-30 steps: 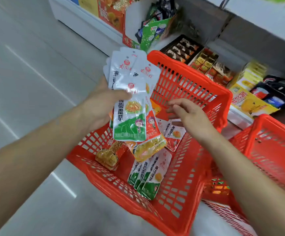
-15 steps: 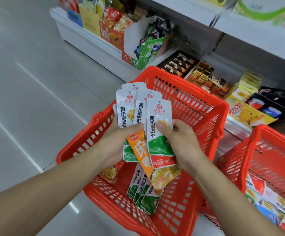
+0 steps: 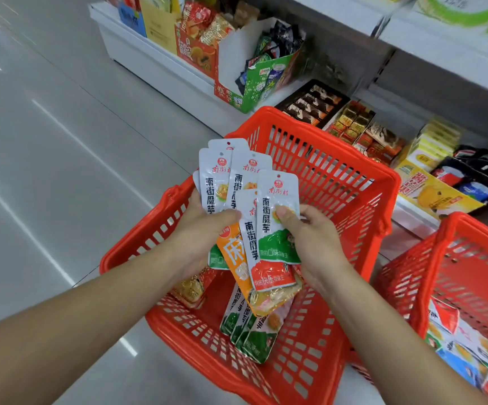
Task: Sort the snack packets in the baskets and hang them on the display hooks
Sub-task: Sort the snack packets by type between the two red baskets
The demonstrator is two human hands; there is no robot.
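Left hand point(image 3: 200, 232) grips a fan of packets point(image 3: 222, 176) above the red basket point(image 3: 339, 182); right hand point(image 3: 310, 241) pinches the front packet point(image 3: 278, 217); more packets point(image 3: 251, 331), perhaps four, lie inside.

I hold both hands above the red basket point(image 3: 353, 162). My left hand point(image 3: 205, 238) grips a fan of white-topped snack packets point(image 3: 222, 176), with my thumb pressed across their fronts. My right hand point(image 3: 313, 247) pinches a green-bottomed packet point(image 3: 278, 220) at the front of that fan, thumb on its face and fingers behind. An orange packet point(image 3: 232, 252) hangs tilted among them. Inside the basket several green packets point(image 3: 251, 331) lie side by side, and a golden packet point(image 3: 191, 287) sits by its left wall. Just right of the basket stands a second red basket point(image 3: 470, 258). A low shelf point(image 3: 161, 68) of boxed snacks runs beyond the basket.
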